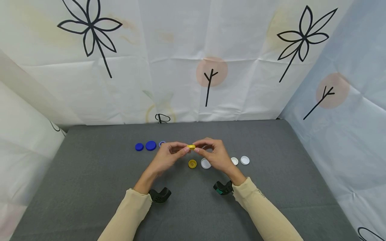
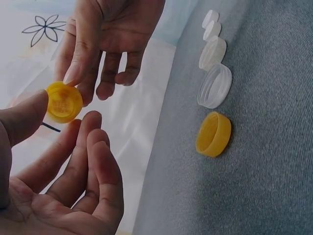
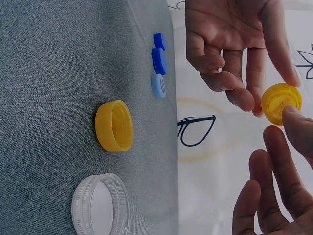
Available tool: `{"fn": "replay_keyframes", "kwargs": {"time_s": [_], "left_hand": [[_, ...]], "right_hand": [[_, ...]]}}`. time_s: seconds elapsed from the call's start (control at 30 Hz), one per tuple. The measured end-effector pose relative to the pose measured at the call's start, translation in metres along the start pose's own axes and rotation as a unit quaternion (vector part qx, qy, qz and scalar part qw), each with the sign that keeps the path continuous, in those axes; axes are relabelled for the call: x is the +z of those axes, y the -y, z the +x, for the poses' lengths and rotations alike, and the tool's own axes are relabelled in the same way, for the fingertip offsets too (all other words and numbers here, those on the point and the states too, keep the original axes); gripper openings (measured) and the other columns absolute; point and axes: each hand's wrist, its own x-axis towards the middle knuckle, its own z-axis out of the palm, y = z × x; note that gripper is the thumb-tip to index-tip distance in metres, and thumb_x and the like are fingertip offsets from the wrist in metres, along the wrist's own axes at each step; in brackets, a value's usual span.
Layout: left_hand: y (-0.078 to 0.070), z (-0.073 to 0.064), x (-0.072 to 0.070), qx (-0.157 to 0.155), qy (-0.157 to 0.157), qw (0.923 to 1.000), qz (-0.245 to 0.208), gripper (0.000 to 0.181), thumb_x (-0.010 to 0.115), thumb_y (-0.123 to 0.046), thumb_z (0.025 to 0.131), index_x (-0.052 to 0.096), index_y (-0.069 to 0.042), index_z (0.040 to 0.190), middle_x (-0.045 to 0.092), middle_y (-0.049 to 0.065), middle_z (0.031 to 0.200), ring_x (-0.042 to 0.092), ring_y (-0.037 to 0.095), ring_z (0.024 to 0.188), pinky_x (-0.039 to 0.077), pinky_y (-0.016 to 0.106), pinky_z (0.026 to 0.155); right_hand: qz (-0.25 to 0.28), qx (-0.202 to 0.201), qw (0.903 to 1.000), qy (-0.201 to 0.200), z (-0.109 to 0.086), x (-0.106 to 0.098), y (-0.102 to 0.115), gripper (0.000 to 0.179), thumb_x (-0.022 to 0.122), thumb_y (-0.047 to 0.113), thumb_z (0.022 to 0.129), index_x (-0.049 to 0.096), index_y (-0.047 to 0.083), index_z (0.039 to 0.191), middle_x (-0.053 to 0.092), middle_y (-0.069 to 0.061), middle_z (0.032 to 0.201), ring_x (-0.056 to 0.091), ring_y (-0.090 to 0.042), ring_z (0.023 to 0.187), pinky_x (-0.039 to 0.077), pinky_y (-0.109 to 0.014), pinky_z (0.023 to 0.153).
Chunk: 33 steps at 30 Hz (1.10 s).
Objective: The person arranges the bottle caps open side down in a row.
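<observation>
A small yellow bottle cap (image 1: 191, 146) is held up off the table between both hands. My left hand (image 1: 169, 156) pinches it from the left with thumb and fingertips, and my right hand (image 1: 216, 155) pinches its right edge. In the left wrist view the held cap (image 2: 64, 103) shows its round face, with faint raised marks. Directly below, on the table, lies another yellow cap (image 1: 192, 163), hollow side showing. Beside it a clear, ridged cap (image 3: 100, 205) rests near my right hand, which partly covers the row of pale caps in the head view.
Two dark blue caps (image 1: 150, 145) and a light blue cap (image 1: 162, 143) lie left, the latter close behind my left hand. White caps (image 1: 245, 160) sit to the right. The grey table (image 1: 90, 187) meets printed cloth walls (image 1: 181, 50) at its back and sides.
</observation>
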Motion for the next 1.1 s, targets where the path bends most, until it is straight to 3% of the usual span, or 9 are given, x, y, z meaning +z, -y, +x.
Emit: {"fn": "replay_keyframes", "kwargs": {"time_s": [0.17,0.3,0.43,0.53,0.7,0.93,1.1], "left_hand": [[0.0001,0.0015,-0.0006,-0.018,0.008,0.9996,-0.017,0.032,0.069,-0.025,0.099,0.071,-0.001,0.121,0.073,0.011,0.115,0.064,0.042,0.115,0.050,0.053,0.098],[-0.0010,0.0013,-0.0012,-0.026,0.009,0.9992,-0.030,0.031,0.072,-0.022,0.097,0.071,-0.001,0.120,0.072,0.011,0.115,0.062,0.043,0.116,0.047,0.057,0.100],[-0.0013,0.0006,-0.0017,-0.020,0.008,0.9993,-0.032,0.030,0.074,-0.017,0.095,0.071,-0.001,0.120,0.072,0.011,0.112,0.064,0.042,0.111,0.047,0.059,0.098],[-0.0002,0.0010,-0.0017,-0.002,0.004,0.9998,-0.019,0.030,0.076,-0.015,0.094,0.071,-0.002,0.120,0.072,0.010,0.110,0.068,0.035,0.104,0.052,0.052,0.093],[0.0015,0.0014,-0.0016,0.032,-0.002,0.9994,0.017,0.030,0.078,-0.014,0.092,0.071,-0.003,0.119,0.072,0.009,0.107,0.069,0.024,0.096,0.056,0.038,0.085],[0.0006,0.0012,-0.0018,0.068,-0.012,0.9913,0.112,0.030,0.081,-0.018,0.090,0.074,-0.008,0.117,0.071,0.003,0.102,0.066,0.020,0.092,0.055,0.041,0.085],[0.0029,0.0019,-0.0066,0.090,-0.049,0.9793,0.175,0.030,0.084,-0.020,0.087,0.075,-0.010,0.114,0.072,0.004,0.107,0.065,0.028,0.099,0.053,0.045,0.087]], "right_hand": [[-0.008,0.002,0.9999,0.007,0.0000,-0.0003,0.0007,0.019,0.072,0.000,0.093,0.075,-0.001,0.111,0.073,-0.013,0.105,0.067,-0.026,0.095,0.053,-0.048,0.085],[-0.009,0.014,0.9996,0.021,-0.0007,-0.0019,0.0016,0.020,0.072,0.004,0.094,0.075,0.001,0.114,0.073,-0.010,0.107,0.067,-0.025,0.097,0.053,-0.049,0.087],[-0.004,0.028,0.9991,0.031,-0.0012,-0.0033,0.0023,0.023,0.071,0.005,0.095,0.073,0.000,0.117,0.073,-0.012,0.109,0.067,-0.030,0.100,0.051,-0.051,0.089],[0.000,0.034,0.9988,0.034,-0.0015,-0.0039,0.0022,0.024,0.071,0.006,0.096,0.073,-0.001,0.118,0.073,-0.012,0.110,0.067,-0.030,0.102,0.051,-0.051,0.090],[-0.001,0.033,0.9989,0.034,-0.0009,-0.0027,0.0006,0.023,0.072,0.006,0.095,0.073,0.000,0.117,0.073,-0.011,0.111,0.067,-0.025,0.102,0.052,-0.049,0.089],[-0.009,0.026,0.9990,0.034,0.0000,0.0002,-0.0028,0.023,0.074,0.005,0.093,0.074,0.002,0.115,0.073,-0.010,0.110,0.067,-0.025,0.101,0.053,-0.048,0.088],[-0.030,0.028,0.9986,0.034,-0.0007,0.0001,-0.0043,0.023,0.074,0.005,0.093,0.073,0.000,0.115,0.073,-0.012,0.110,0.068,-0.027,0.101,0.053,-0.047,0.088]]}}
